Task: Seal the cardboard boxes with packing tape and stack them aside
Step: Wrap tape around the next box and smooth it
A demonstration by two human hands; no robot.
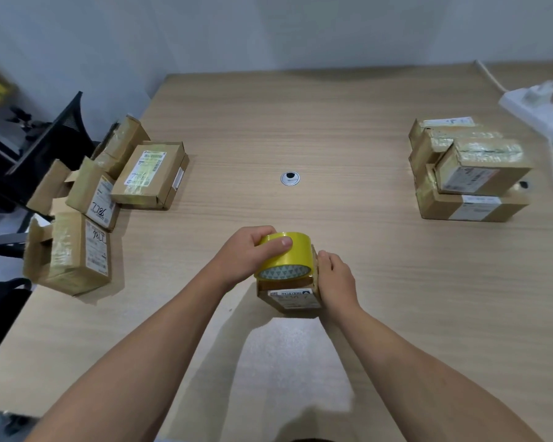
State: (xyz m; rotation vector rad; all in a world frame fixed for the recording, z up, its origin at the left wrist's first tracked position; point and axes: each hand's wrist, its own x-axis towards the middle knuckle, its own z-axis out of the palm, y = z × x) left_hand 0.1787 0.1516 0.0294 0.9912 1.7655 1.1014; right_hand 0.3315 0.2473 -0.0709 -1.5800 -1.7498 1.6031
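Fingers (281, 242) of left hand (246, 253) clamp tape roll (288, 256); right hand's (336, 279) grip the box (292, 298).

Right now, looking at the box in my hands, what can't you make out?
Head view:
- Top seam of the box: covered by the tape roll and left hand.
- Its right side: behind the right hand.
- Its label: print too small, blurred.
- Rear boxes in the right stack: hidden by front ones.

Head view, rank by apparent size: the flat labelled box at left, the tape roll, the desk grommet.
1. flat labelled box
2. tape roll, though nearness to the camera enlarges it
3. desk grommet, clearly smallest
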